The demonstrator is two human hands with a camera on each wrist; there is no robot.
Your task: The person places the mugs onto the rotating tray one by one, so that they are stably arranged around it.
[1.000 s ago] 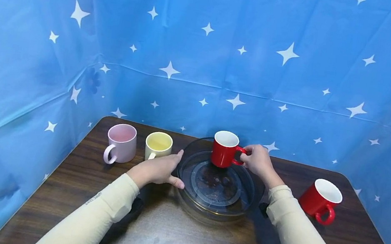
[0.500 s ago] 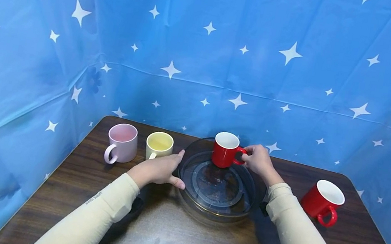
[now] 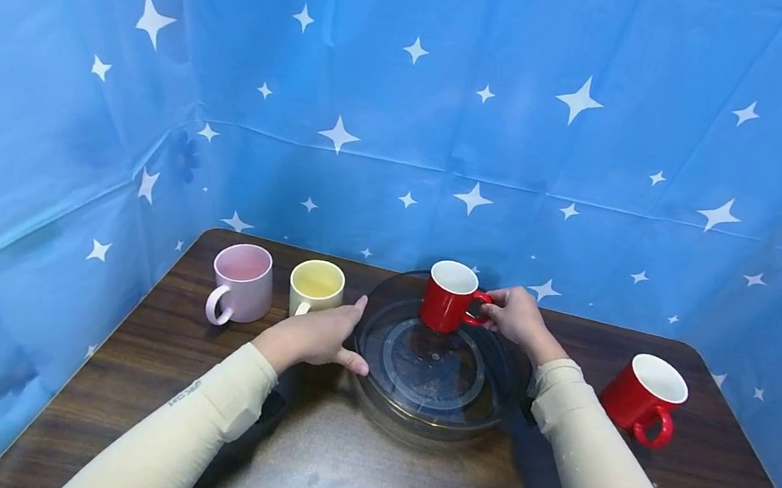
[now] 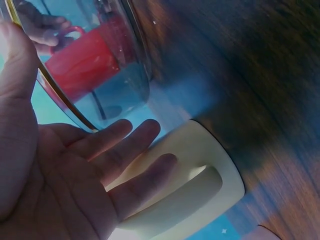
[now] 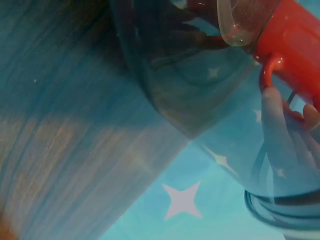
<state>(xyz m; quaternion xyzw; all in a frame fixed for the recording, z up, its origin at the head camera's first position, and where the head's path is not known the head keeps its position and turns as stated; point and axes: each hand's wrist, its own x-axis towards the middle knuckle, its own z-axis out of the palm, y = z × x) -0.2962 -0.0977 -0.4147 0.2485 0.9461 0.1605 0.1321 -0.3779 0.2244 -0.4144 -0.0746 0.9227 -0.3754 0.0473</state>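
Note:
A round clear glass bowl [image 3: 415,412] stands mid-table. My right hand [image 3: 519,321] pinches the handle of a red mug [image 3: 444,307] with a white inside. The mug is upright at the bowl's back part, and its red body [image 4: 82,67] shows through the glass wall in the left wrist view. In the right wrist view the fingers [image 5: 275,120] are at the mug's handle, seen through glass. My left hand [image 3: 316,338] is spread along the bowl's left side, thumb toward the front. Its fingers are extended and curl round nothing. Just behind them is a pale yellow mug [image 3: 316,288].
A pink mug [image 3: 243,289] stands at the far left, its handle toward me. Another red mug [image 3: 642,391] is on the right, beyond my right forearm. Blue star-printed cloth [image 3: 411,112] hangs around the back and sides of the dark wooden table [image 3: 355,483].

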